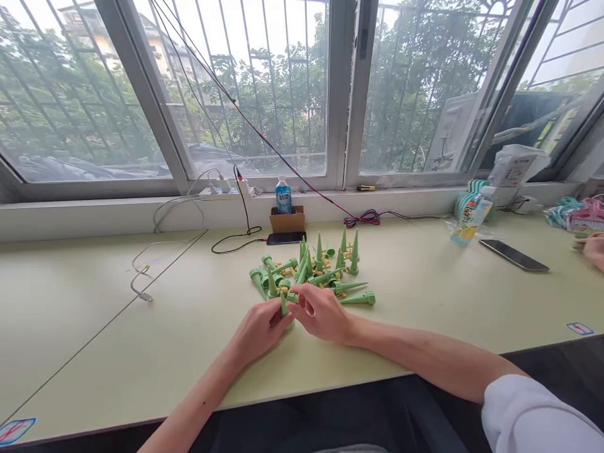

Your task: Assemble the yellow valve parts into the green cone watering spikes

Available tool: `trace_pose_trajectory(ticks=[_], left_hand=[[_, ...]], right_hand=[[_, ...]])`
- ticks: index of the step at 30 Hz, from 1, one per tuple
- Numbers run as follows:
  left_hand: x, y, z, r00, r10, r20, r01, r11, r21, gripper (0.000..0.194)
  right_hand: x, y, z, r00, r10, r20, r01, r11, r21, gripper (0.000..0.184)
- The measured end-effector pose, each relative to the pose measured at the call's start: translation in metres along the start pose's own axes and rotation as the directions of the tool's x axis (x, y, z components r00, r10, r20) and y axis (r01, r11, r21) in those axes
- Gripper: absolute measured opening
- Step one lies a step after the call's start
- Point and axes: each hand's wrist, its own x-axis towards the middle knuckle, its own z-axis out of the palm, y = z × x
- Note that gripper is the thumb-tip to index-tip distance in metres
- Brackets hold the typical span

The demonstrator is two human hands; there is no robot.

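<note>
My left hand (260,330) is closed around a green plant watering spike (284,304), which it holds upright over the near side of the table. My right hand (323,313) is right beside it, with thumb and forefinger curled in toward the spike. Whatever those right fingertips pinch is hidden or too small to make out. Just beyond both hands lies a loose pile of similar green spikes (357,298) with ribbed caps. Some stand point up, like the tall spike (354,253) at the back right. Small yellow valve pieces (287,271) show among them.
Behind the pile are a black phone (286,238), a cardboard box (287,220) and a blue bottle (283,196). A white cable (140,286) lies at left. To the right are a drink bottle (470,217), another phone (513,255) and another person's hand (592,248).
</note>
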Motion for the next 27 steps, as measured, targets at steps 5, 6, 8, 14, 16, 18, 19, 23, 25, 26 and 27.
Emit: trace_pose_trajectory(ticks=[5, 6, 8, 14, 16, 18, 19, 23, 25, 26, 27], left_hand=[[-0.001, 0.004, -0.002, 0.993, 0.108, 0.040, -0.108, 0.994, 0.017, 0.025], [-0.001, 0.006, -0.003, 0.989, 0.139, 0.046, -0.140, 0.990, 0.017, 0.023], [-0.001, 0.009, -0.005, 0.981, 0.186, 0.056, -0.187, 0.982, 0.017, 0.020], [-0.002, 0.015, -0.007, 0.972, 0.233, -0.016, -0.230, 0.966, 0.116, 0.017], [-0.003, 0.016, -0.006, 0.967, 0.242, -0.086, -0.226, 0.961, 0.162, 0.019], [-0.004, 0.017, -0.005, 0.957, 0.263, -0.122, -0.238, 0.954, 0.184, 0.019], [-0.003, 0.018, -0.004, 0.953, 0.275, -0.127, -0.249, 0.949, 0.192, 0.019], [-0.001, 0.019, -0.001, 0.948, 0.308, -0.084, -0.284, 0.933, 0.220, 0.020], [0.000, 0.019, 0.000, 0.949, 0.307, -0.069, -0.285, 0.931, 0.229, 0.022], [0.000, 0.019, 0.001, 0.950, 0.306, -0.064, -0.284, 0.931, 0.231, 0.023], [0.000, 0.019, 0.001, 0.951, 0.303, -0.060, -0.282, 0.931, 0.232, 0.024]], right_hand=[[0.000, 0.001, 0.001, 0.999, 0.002, 0.043, -0.003, 1.000, 0.016, 0.024], [0.000, 0.001, 0.002, 0.999, -0.010, 0.045, 0.009, 1.000, 0.020, 0.022], [-0.001, 0.000, 0.003, 0.998, -0.042, 0.042, 0.041, 0.999, 0.016, 0.020], [0.006, 0.003, -0.008, 0.981, -0.189, -0.038, 0.186, 0.979, -0.083, 0.012], [0.016, 0.009, -0.028, 0.951, -0.284, -0.123, 0.264, 0.952, -0.156, 0.011], [0.029, 0.015, -0.054, 0.921, -0.270, -0.282, 0.213, 0.953, -0.215, 0.010], [0.035, 0.019, -0.068, 0.902, -0.200, -0.382, 0.115, 0.966, -0.232, 0.009], [0.041, 0.039, -0.108, 0.859, 0.090, -0.505, -0.197, 0.967, -0.163, 0.015], [0.032, 0.052, -0.114, 0.894, 0.136, -0.426, -0.243, 0.947, -0.209, 0.017], [0.025, 0.059, -0.115, 0.909, 0.144, -0.391, -0.249, 0.939, -0.235, 0.018], [0.019, 0.066, -0.115, 0.924, 0.159, -0.347, -0.256, 0.933, -0.254, 0.019]])
